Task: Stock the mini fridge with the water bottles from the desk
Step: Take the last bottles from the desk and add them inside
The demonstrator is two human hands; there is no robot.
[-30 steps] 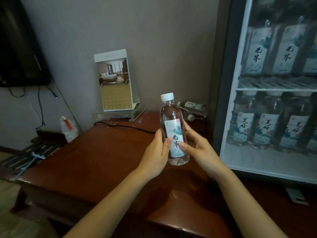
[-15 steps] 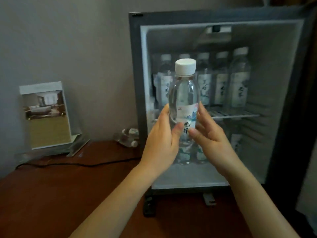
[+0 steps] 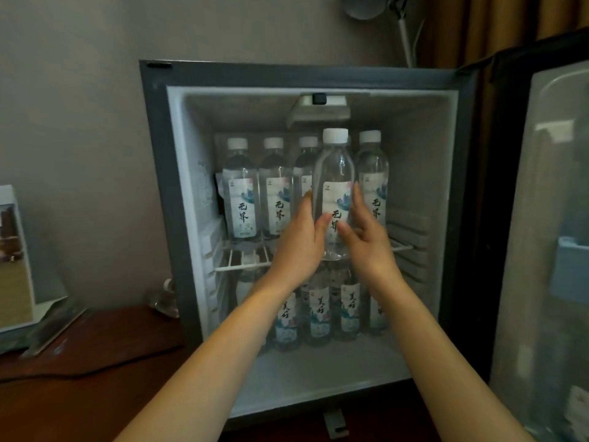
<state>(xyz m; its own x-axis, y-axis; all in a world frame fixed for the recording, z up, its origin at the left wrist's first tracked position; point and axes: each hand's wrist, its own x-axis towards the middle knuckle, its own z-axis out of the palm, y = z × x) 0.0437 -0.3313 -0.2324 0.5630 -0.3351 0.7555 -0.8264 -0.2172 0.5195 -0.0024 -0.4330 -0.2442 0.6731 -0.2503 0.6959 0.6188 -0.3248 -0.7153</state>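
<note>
Both hands clamp one water bottle [image 3: 333, 186] upright, cap up: left hand [image 3: 299, 244] & right hand [image 3: 366, 240] on opposite sides, equally near. It hovers at the wire shelf's [image 3: 242, 266] front edge, w/ the row behind it; fridge [image 3: 159, 193] door open.

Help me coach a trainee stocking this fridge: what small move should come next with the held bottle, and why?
Probably ease the bottle forward and set it down on the upper shelf. Both the left hand and the right hand hold it upright at shelf height, in front of the upper row, with its base seemingly just above the wire.
</note>
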